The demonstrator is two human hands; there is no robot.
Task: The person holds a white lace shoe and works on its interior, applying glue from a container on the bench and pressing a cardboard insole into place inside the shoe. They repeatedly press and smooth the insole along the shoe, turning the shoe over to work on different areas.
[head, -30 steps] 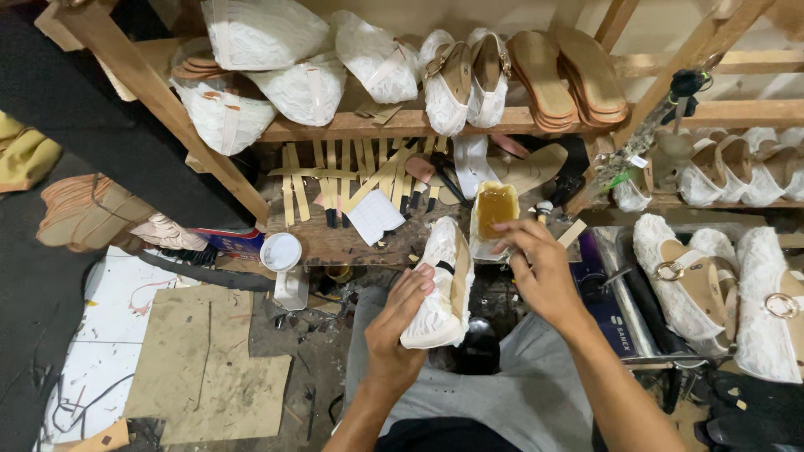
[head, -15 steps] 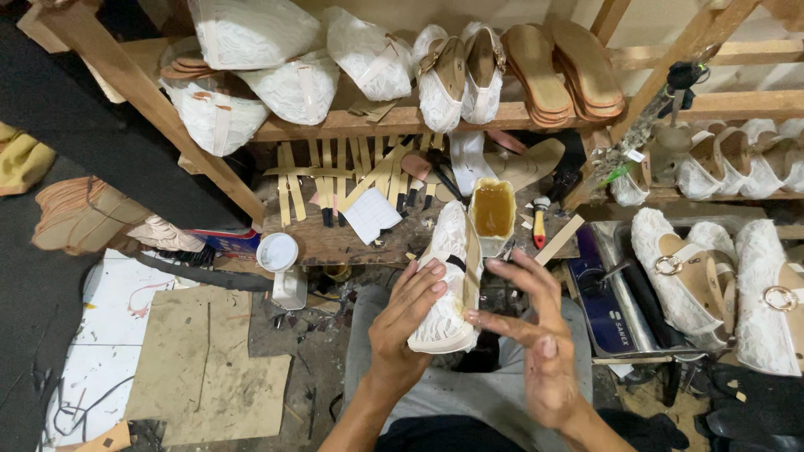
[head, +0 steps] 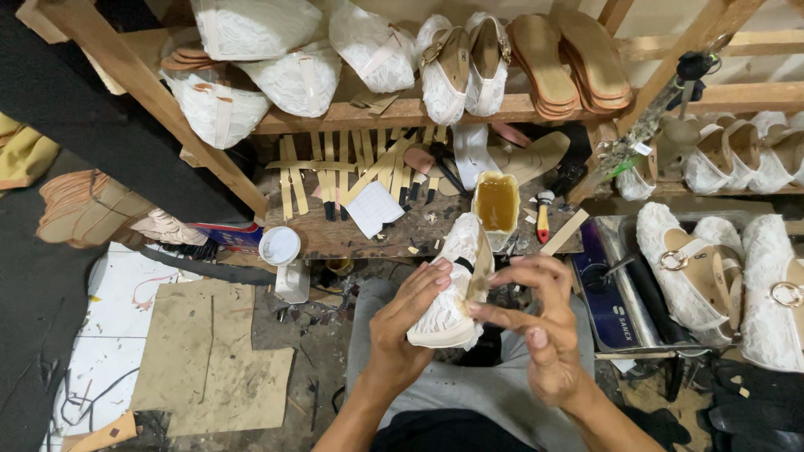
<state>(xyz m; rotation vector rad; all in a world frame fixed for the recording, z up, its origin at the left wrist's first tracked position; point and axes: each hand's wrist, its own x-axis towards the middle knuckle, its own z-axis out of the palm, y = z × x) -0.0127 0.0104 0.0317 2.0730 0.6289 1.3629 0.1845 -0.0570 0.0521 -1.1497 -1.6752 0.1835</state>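
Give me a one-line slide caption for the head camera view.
Left hand grips a lace-wrapped sandal; right hand fingers its edge, glue tub behind.

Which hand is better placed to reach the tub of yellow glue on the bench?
The right hand, probably. Its fingers only touch the edge of the white sandal, while the left hand wraps it and carries its weight. The glue tub stands just beyond the sandal, slightly to the right side.

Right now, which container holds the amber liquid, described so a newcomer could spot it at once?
Start at the low wooden workbench under the shelf of wrapped sandals. Near its right end, just above the lace-wrapped sandal held in both hands, stands a small open container. It alone holds glossy amber liquid; the white round lid lies far left.
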